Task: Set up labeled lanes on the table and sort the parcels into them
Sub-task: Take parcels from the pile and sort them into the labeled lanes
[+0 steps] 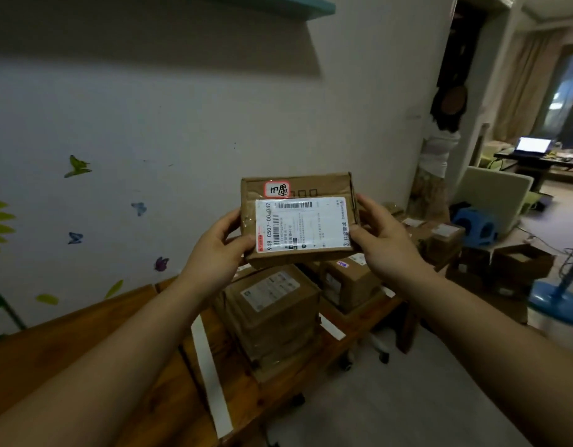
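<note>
The person is holding a small parcel [298, 221] up above the wooden table [85, 343], the left hand [219, 250] and right hand [383, 240] each gripping one end, apparently reading its handwritten sticker [277, 189]. Next, it is needing a matching lane between the white tape strips [211, 379]. Stacked boxes [272, 314] are crowding those lanes, likely limiting room.

Brown parcel [298, 221], white label [302, 224]

The 1 head camera looks forward and down, close over the wooden table [85, 333] toward the wall [181, 108].
</note>
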